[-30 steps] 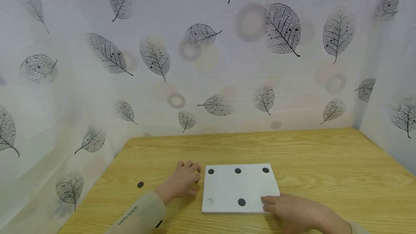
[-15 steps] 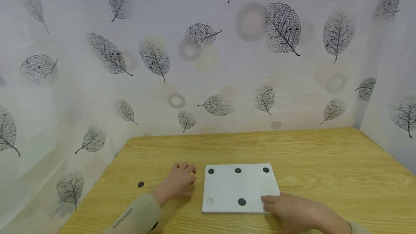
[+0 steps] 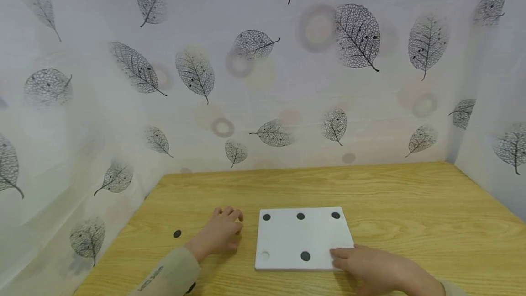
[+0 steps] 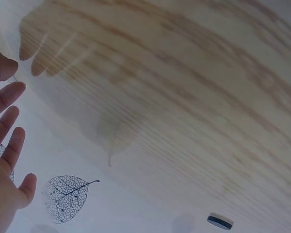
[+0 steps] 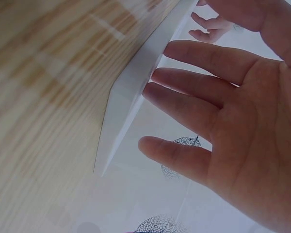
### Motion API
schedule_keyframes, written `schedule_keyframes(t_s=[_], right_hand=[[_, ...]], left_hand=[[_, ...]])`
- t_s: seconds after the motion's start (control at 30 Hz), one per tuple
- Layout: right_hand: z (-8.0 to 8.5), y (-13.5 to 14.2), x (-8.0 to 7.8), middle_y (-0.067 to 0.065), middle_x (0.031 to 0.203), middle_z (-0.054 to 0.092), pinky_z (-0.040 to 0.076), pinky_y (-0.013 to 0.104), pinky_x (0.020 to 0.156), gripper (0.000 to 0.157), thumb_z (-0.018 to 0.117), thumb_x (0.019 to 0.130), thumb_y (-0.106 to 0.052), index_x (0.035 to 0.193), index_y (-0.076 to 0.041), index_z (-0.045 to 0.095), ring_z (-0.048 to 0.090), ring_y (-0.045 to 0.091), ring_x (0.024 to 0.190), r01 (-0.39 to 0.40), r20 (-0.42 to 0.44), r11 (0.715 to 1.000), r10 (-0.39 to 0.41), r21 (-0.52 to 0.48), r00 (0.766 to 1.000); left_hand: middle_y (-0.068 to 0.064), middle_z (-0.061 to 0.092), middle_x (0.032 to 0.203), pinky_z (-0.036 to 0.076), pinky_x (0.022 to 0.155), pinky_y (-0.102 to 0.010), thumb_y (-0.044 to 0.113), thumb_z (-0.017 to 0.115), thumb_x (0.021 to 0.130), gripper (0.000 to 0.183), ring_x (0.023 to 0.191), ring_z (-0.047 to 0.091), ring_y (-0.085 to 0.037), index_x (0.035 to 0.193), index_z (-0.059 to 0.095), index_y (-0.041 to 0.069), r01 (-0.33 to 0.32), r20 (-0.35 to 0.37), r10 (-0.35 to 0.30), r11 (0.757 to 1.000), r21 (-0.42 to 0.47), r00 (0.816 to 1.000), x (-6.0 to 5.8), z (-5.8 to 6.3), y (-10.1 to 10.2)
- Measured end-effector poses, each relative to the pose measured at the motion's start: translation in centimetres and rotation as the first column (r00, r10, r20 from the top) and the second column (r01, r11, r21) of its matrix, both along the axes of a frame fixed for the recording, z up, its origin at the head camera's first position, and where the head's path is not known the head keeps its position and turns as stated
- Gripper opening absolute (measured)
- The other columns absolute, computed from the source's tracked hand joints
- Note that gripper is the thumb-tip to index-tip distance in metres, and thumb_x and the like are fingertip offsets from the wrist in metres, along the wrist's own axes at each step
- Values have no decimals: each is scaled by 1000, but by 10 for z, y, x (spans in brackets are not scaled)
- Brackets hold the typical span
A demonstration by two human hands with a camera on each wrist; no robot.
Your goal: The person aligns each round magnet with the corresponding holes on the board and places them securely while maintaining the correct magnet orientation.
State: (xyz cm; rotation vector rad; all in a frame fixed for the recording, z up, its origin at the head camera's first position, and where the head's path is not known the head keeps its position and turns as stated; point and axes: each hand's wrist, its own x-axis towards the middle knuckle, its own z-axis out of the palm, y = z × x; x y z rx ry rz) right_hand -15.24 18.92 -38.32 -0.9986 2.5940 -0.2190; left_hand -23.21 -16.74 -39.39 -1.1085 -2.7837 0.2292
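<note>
A white rectangular board [image 3: 283, 236] lies on the wooden table, bearing several dark round discs, three of them along its far edge and one disc [image 3: 305, 256] near the front middle. At its front left corner is a shallow round hollow [image 3: 265, 256] with no disc in it. My right hand [image 3: 376, 264] touches the board's front right corner with fairly straight fingers, hiding that corner. In the right wrist view those fingertips [image 5: 157, 85] meet the board's edge. Left of the board, my left hand [image 3: 219, 232] holds nothing, its fingers loosely bent.
A loose dark disc [image 3: 177, 233] lies on the wooden table [image 3: 390, 195], to the left of my left forearm; the left wrist view also catches a disc [image 4: 219, 222]. Leaf-printed white curtain [image 3: 287, 81] encloses the table's back and sides.
My left hand has drifted left, away from the board, toward the loose disc. The right hand and the board have stayed in place.
</note>
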Motion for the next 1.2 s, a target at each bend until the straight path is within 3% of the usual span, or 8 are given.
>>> schedule_keyframes(t_s=[0.33, 0.6, 1.2], right_hand=[[0, 2, -1, -2, 126, 47, 39, 37, 88, 54, 75, 67, -22, 118, -15, 56, 47, 11, 111, -46, -31, 999, 46, -2, 998], [-1, 1, -2, -4, 127, 46, 38, 37, 89, 54, 75, 69, -23, 118, -17, 55, 45, 11, 112, -33, -8, 999, 33, 0, 999], [1, -1, -1, -2, 126, 47, 38, 36, 90, 54, 75, 67, -21, 117, -16, 56, 45, 11, 112, -33, -27, 999, 33, 8, 999]], left_hand=[[2, 50, 105, 32, 75, -42, 29, 72, 66, 21, 92, 41, -18, 65, 53, 21, -9, 7, 9, 1000, 22, 1000, -1, 0, -6], [2, 49, 106, 31, 76, -43, 27, 72, 66, 22, 94, 41, -19, 64, 51, 22, -27, 35, 26, 999, 25, 999, -3, -1, -10], [1, 50, 106, 32, 77, -45, 21, 71, 64, 20, 96, 42, -20, 61, 51, 22, -46, 17, 45, 998, 48, 999, -2, -1, -21]])
